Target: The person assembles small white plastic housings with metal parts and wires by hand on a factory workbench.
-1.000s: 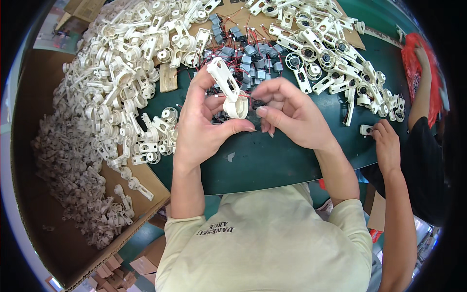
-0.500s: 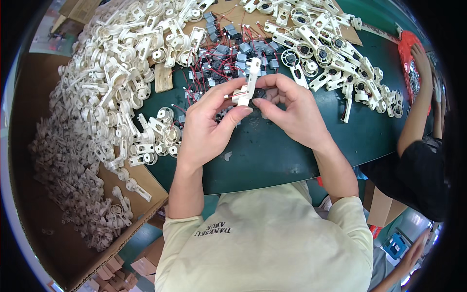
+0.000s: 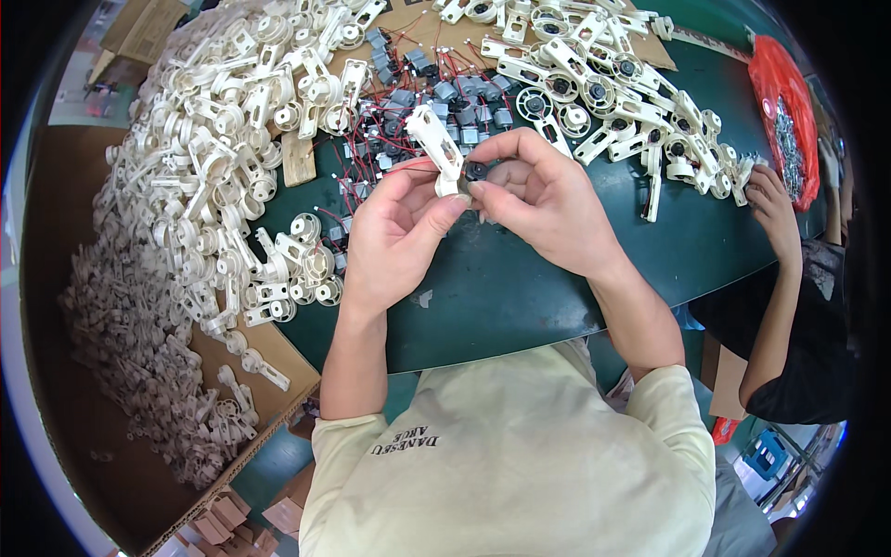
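Both hands pinch a white plastic bracket above a dark green table [image 3: 520, 297].
Heaped cream plastic parts [image 3: 204, 176] lie left of the fingers; left hand [image 3: 394, 237] grips the slotted, hard bracket [image 3: 436, 148]; right hand [image 3: 548, 200] presses a small dark round motor [image 3: 475, 172] against it at the fingertips.

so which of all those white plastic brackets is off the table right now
The white bracket pinched between the left hand and the right hand, raised and tilted above the green table. All the other brackets lie loose in the heaps.
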`<state>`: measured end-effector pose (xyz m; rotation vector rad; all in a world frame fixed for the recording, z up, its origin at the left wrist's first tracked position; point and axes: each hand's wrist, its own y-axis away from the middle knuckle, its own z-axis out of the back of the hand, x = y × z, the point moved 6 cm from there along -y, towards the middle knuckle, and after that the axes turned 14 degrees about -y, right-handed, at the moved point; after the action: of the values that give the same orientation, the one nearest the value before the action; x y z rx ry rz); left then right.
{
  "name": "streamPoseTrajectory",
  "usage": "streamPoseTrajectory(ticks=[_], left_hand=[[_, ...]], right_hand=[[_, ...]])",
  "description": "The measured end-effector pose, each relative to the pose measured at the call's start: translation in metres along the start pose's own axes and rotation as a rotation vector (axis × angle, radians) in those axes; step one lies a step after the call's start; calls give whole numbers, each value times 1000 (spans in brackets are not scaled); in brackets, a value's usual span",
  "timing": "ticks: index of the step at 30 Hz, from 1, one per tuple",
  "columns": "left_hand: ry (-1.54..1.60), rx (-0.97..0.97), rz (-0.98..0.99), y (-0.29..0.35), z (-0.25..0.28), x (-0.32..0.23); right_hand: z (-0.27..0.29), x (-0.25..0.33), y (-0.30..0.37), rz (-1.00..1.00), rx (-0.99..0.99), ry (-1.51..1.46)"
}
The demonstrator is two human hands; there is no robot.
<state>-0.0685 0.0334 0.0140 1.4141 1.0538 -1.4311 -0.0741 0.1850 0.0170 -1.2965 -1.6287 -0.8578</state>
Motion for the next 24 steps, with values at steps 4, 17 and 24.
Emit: streamPoseTrajectory(ticks=[4,17,24], left_hand=[[-25,7,8,0,4,2],[108,-105,32,-4,8,-1],[166,-53,95,0,8,-4]], right_hand=[[-5,-4,0,-18,-12,-138],[-19,2,3,162,55,204],[-8,11,-2,319,10,293]])
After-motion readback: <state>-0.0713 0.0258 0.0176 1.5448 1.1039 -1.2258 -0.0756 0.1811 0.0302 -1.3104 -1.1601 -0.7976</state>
